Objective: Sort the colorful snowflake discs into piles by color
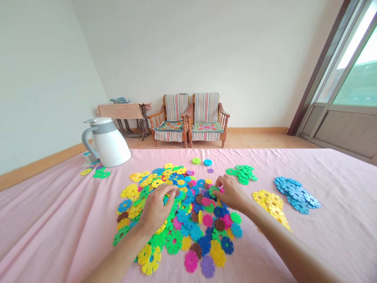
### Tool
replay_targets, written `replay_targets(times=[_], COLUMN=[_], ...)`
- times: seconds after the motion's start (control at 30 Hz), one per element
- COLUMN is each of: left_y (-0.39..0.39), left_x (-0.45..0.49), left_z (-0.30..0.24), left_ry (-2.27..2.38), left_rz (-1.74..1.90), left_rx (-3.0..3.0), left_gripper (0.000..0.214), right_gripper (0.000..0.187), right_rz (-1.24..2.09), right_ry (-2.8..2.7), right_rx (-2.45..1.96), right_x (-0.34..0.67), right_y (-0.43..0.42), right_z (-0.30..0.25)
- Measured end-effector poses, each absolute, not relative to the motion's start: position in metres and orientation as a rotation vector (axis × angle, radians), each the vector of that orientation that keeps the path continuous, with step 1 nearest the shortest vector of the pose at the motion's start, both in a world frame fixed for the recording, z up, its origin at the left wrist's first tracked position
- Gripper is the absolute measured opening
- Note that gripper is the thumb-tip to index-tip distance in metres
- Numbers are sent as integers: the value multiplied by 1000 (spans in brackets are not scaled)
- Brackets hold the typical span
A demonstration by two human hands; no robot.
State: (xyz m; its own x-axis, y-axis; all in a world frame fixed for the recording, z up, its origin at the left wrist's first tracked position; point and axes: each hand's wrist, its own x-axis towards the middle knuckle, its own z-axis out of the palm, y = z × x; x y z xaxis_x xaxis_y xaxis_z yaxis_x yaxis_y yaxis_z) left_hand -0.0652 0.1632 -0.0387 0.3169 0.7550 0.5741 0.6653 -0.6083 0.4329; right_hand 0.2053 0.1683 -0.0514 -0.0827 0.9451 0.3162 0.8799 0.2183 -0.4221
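Plastic snowflake discs (194,232) lie in a large mixed heap on a pink sheet (53,224), while a green pile (241,174), a yellow pile (271,204) and a blue pile (296,194) sit apart to the right. The left hand (156,208) curls over the heap, its hold hidden; the right hand (231,192) pinches beside a green disc (213,191), its grip unclear.

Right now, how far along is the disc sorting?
Done: green plastic flower discs, yellow ones and blue ones sit in separate piles at right. In hand: the right hand touches a green disc; the left hand rests on the heap. Left: the big mixed-colour disc heap, holding most discs.
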Motion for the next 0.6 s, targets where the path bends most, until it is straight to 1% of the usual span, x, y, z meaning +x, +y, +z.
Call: replay_targets(times=[0.13, 0.23, 0.4, 0.5, 0.57, 0.6], left_y=[164, 163, 159, 158, 159, 160], left_x=[-65, -65, -64, -65, -67, -68], left_z=[-39, -39, -39, -39, -39, -39], left_ry=[1328, 1322, 1334, 1365, 1402, 1421], left_rz=[1165, 1144, 1116, 1117, 1134, 1142], left_rx=[2456, 2459, 2484, 2512, 2529, 2536], left_gripper=[17, 17, 17, 18, 19, 19], right_gripper=[4, 2, 11, 14, 14, 16], right_rz=[226, 202, 84, 48, 36, -27], right_ry=[-1858, -1711, -1514, -1566, -1694, -1792], right_rx=[-1670, -1723, -1833, -1802, -1712, -1626], right_x=[221, 252, 301, 305, 296, 291], right_y=[174, 180, 179, 157, 134, 121], right_z=[-53, -52, -46, -42, -42, -43])
